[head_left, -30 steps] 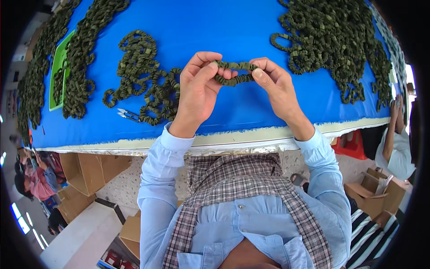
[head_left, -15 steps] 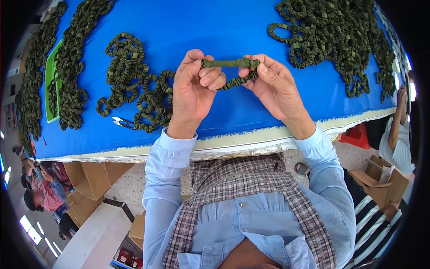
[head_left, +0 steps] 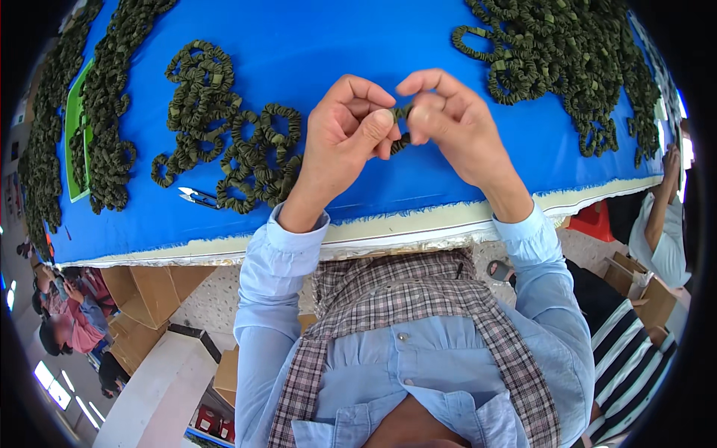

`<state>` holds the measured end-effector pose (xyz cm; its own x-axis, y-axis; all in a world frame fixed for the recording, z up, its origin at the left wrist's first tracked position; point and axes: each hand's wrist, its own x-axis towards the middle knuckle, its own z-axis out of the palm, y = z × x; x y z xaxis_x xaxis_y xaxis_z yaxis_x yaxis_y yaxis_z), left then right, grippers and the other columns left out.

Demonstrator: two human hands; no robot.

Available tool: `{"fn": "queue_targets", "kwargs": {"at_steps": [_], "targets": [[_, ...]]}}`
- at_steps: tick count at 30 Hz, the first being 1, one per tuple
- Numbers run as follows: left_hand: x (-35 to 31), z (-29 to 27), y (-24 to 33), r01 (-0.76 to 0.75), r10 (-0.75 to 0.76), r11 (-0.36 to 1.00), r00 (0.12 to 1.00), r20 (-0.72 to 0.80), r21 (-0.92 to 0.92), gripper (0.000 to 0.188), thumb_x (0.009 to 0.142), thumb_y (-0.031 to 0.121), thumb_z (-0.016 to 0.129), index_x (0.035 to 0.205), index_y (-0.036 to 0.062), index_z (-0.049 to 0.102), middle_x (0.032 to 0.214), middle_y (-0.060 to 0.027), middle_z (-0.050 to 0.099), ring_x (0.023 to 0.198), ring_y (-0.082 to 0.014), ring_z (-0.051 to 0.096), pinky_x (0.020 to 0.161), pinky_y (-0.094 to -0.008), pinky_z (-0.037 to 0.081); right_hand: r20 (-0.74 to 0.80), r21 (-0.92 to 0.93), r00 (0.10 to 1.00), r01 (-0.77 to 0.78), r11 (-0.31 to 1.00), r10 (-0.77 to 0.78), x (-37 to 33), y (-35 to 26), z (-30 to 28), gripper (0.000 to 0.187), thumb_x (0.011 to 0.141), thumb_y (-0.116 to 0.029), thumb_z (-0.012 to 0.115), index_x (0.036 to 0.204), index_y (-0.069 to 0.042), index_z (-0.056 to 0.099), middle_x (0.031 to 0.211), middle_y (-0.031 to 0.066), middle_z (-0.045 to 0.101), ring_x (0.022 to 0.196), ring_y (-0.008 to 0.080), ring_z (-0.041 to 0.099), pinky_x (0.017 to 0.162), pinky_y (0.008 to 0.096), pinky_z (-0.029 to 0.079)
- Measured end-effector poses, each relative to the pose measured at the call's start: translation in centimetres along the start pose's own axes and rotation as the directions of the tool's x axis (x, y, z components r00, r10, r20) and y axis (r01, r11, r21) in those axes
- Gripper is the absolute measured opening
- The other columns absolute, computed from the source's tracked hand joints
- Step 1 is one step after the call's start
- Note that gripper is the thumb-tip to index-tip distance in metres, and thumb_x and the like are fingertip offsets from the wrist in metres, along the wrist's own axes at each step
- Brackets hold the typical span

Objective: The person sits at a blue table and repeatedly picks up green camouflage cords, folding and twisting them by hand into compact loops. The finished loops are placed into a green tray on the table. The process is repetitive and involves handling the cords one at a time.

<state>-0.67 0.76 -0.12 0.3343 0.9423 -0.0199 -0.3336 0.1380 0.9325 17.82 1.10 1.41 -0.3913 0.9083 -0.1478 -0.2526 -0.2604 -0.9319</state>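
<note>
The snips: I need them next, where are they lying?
The snips lie on the blue cloth, left of the left hand, beside the nearest green band pile.

The table (head_left: 314, 45) was covered in bright blue cloth with a frayed pale edge along the near side. Piles of dark green ruffled bands lay all over it: a big heap (head_left: 560, 60) at the far right, a looser bunch (head_left: 224, 134) left of centre, and long strips (head_left: 104, 119) running down the left side. A green tray (head_left: 75, 134) sat under part of those strips. Small snips (head_left: 196, 197) lay on the cloth right next to the middle bunch, near the front edge.
</note>
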Motion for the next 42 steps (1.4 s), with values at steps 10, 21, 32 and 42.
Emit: {"fn": "queue_targets", "kwargs": {"at_steps": [10, 21, 32, 42], "targets": [[0.1, -0.6, -0.1, 0.038, -0.038, 0.999, 0.999, -0.008, 0.003, 0.015, 0.091, 0.008, 0.059, 0.101, 0.0003, 0.051, 0.072, -0.0071, 0.060, 0.056, -0.0076, 0.049, 0.049, -0.0213, 0.036, -0.069, 0.061, 0.997, 0.020, 0.998, -0.016, -0.1, 0.1, -1.7, 0.018, 0.087, -0.009, 0.064, 0.102, 0.000, 0.064, 0.063, -0.0063, 0.050, 0.056, 0.0008, 0.039, 0.055, 0.0178, 0.033], [0.0, -0.5, -0.4, 0.000, -0.010, 0.989, 0.998, -0.063, -0.150, 0.014, 0.083, -0.001, 0.054, 0.096, 0.0008, 0.051, 0.068, -0.0038, 0.056, 0.053, -0.0060, 0.045, 0.047, -0.0212, 0.034, -0.100, -0.432, 0.981, 0.106, 0.895, -0.165, -0.6, 0.5, -0.1, 0.013, 0.080, -0.012, 0.075, 0.088, -0.001, 0.072, 0.057, -0.0049, 0.057, 0.051, -0.0001, 0.043, 0.046, 0.0182, 0.030], [-0.1, -0.5, -0.2, -0.022, 0.030, 0.993, 0.997, -0.075, 0.113, 0.020, 0.086, 0.002, 0.064, 0.103, -0.0001, 0.054, 0.068, 0.0004, 0.056, 0.056, -0.0023, 0.045, 0.048, -0.0185, 0.032, -0.056, -0.543, 0.956, 0.213, 0.812, -0.288, -0.7, -0.3, -0.2, 0.021, 0.076, -0.011, 0.077, 0.095, -0.005, 0.071, 0.067, -0.0023, 0.062, 0.058, 0.0028, 0.048, 0.051, 0.0192, 0.035], [0.0, -0.2, -0.5, -0.149, 0.135, 0.978, 0.985, -0.106, -0.144, 0.021, 0.090, 0.004, 0.061, 0.104, 0.0004, 0.046, 0.061, -0.0002, 0.049, 0.051, -0.0069, 0.044, 0.047, -0.0232, 0.036, 0.064, -0.702, 0.892, 0.359, 0.616, -0.447, -0.5, 0.6, -0.3, 0.014, 0.074, -0.007, 0.078, 0.087, -0.005, 0.073, 0.073, 0.0008, 0.067, 0.057, 0.0046, 0.051, 0.048, 0.0208, 0.035]]}}
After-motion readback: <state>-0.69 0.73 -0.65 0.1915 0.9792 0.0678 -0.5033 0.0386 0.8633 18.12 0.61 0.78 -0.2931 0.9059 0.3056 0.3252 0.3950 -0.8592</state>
